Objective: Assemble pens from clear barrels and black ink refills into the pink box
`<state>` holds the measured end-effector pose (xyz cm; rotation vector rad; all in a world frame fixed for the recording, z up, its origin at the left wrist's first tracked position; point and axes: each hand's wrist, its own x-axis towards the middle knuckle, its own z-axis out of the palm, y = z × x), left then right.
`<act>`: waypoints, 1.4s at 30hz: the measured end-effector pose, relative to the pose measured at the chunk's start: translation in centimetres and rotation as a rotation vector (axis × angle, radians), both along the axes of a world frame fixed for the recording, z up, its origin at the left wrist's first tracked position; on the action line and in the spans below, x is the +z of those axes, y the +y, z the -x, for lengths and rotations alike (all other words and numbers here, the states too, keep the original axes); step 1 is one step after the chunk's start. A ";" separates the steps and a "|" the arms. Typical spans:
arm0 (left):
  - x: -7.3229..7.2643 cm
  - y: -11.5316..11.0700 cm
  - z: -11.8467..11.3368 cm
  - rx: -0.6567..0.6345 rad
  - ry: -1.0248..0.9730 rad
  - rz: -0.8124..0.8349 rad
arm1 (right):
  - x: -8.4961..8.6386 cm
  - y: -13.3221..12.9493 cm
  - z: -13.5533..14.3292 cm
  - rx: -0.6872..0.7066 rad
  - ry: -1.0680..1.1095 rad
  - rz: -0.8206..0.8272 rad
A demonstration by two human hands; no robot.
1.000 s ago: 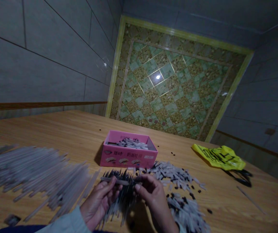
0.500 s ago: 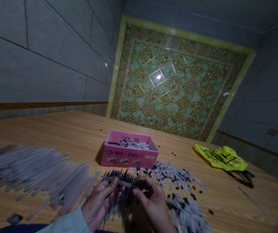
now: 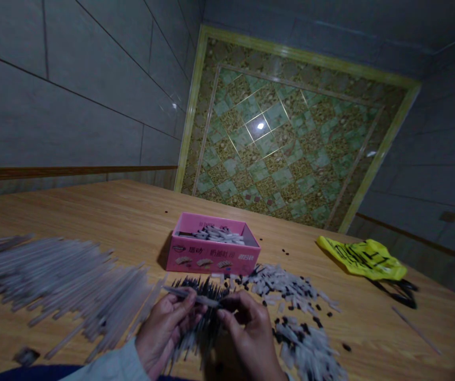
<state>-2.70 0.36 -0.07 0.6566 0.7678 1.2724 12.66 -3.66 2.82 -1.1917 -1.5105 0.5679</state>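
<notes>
My left hand (image 3: 170,320) pinches a slim translucent pen-like tube (image 3: 207,302) between thumb and fingers; its narrow end points left. At the tube's right end, the thumb and forefinger of my right hand (image 3: 247,325) close on it; any small part there is hidden. Below and behind both hands lies a dense bundle of pen-like sticks with dark pointed tips (image 3: 201,288). Just beyond it stands an open pink box (image 3: 211,257), partly filled with short white and black pieces (image 3: 219,235).
Long translucent tubes (image 3: 53,275) spread over the wooden table (image 3: 104,211) at left. To the right are two heaps of small white and black pieces (image 3: 279,283) (image 3: 307,346). Farther right lie a yellow bag (image 3: 364,258), a black strap-like item (image 3: 404,291) and a single thin stick (image 3: 416,329).
Both hands stay almost in place, still on the tube. The tube's left end tilts up slightly, and the whole view shifts a little.
</notes>
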 end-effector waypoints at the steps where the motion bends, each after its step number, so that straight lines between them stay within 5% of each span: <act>1: 0.0 -0.1 0.0 0.000 -0.001 -0.004 | -0.1 0.0 0.0 0.000 0.022 0.009; 8: 0.9 -0.5 0.0 -0.041 0.014 -0.047 | -1.2 0.4 -0.4 0.015 -0.053 0.078; 15: 0.2 -0.3 0.2 -0.009 0.024 -0.050 | -0.9 0.4 -0.6 0.005 -0.142 -0.019; 28: 0.1 -0.1 0.1 -0.058 0.051 -0.046 | -1.9 0.6 -0.9 -0.028 -0.311 0.043; 42: 0.4 -0.2 0.0 -0.084 0.085 -0.052 | -2.1 1.4 -1.2 0.090 -0.035 0.171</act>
